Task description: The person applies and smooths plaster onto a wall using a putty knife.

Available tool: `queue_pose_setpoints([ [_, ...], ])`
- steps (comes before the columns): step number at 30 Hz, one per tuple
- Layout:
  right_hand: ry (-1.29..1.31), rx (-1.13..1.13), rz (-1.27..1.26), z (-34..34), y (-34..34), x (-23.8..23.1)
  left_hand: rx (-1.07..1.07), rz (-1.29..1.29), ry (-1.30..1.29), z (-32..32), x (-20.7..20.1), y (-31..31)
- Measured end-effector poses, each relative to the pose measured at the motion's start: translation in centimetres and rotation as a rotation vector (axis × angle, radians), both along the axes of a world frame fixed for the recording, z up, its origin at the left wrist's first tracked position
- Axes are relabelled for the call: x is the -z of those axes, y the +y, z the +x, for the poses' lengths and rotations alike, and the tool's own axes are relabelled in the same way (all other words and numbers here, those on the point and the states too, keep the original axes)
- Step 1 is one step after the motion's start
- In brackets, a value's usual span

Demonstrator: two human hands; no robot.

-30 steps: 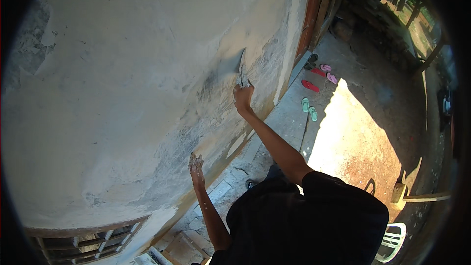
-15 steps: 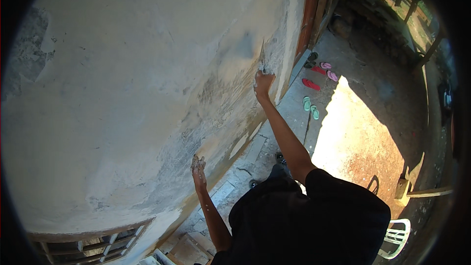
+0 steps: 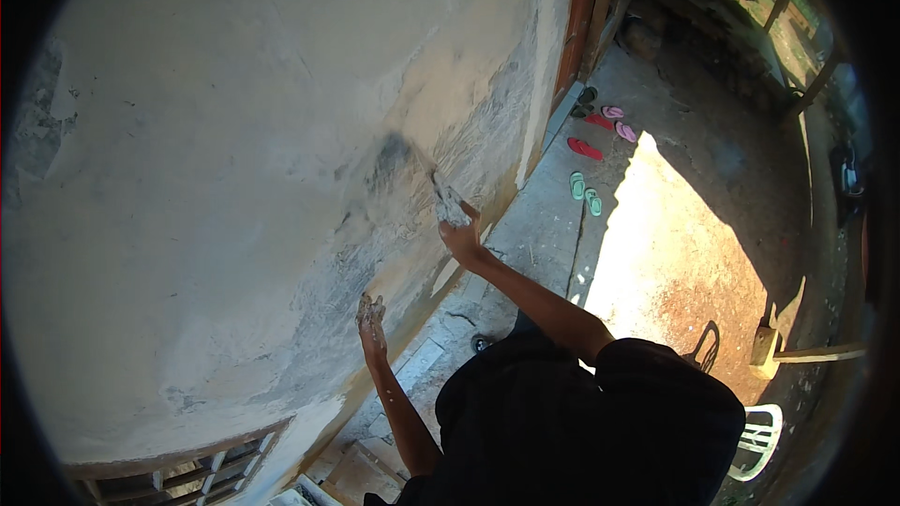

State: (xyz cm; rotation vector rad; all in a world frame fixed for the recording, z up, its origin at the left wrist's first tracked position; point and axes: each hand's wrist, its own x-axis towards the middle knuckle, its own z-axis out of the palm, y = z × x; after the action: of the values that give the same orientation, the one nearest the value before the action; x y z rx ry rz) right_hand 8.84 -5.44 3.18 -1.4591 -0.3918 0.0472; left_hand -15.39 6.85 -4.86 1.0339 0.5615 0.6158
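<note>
Before me stands a plastered wall [image 3: 234, 150], pale with grey, rough, scratched patches. My right hand [image 3: 461, 234] is closed around the handle of a putty knife [image 3: 439, 189], smeared with whitish putty and seen nearly edge-on. Its tip points up and left at the wall; a dark smudge, perhaps its shadow, shows just beyond. Lower and to the left, my left hand [image 3: 372, 326] is raised close to the wall. Whitish putty coats its fingers, which are stretched upward, and no tool shows in it.
A barred window opening [image 3: 187, 473] lies at lower left. Several flip-flops [image 3: 585, 148] rest on the concrete right of the wall, near a brown door frame [image 3: 579, 28]. A white plastic chair [image 3: 757, 440] and a wooden post base [image 3: 766, 356] stand at right.
My right hand has moved down and left along the wall with the putty knife, nearer my left hand. The left hand has barely moved; the view has shifted slightly.
</note>
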Motion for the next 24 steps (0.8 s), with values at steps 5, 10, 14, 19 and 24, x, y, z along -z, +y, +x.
queue_pose_setpoints([
  [5, 0.277, 0.151, 0.054, 6.0, 2.5, -3.2, -0.023, -0.008, -0.019, -0.6, 0.4, -0.1],
  [10, 0.135, -0.104, -0.188, -4.2, 5.3, 2.0, -0.068, -0.002, 0.084, -0.1, 0.2, -0.5],
  [14, -0.004, -0.196, -0.214, -7.7, 1.3, 6.0, -0.039, 0.011, 0.063, -0.8, 0.4, 0.0],
  [19, 0.165, 0.192, -0.193, 10.0, -1.7, 6.7, -0.049, 0.013, 0.042, -1.2, 0.5, 0.0],
  [24, 0.249, 0.339, 0.19, 23.9, -2.1, -2.6, 0.003, 0.074, 0.076, -0.1, 0.5, -0.2],
])
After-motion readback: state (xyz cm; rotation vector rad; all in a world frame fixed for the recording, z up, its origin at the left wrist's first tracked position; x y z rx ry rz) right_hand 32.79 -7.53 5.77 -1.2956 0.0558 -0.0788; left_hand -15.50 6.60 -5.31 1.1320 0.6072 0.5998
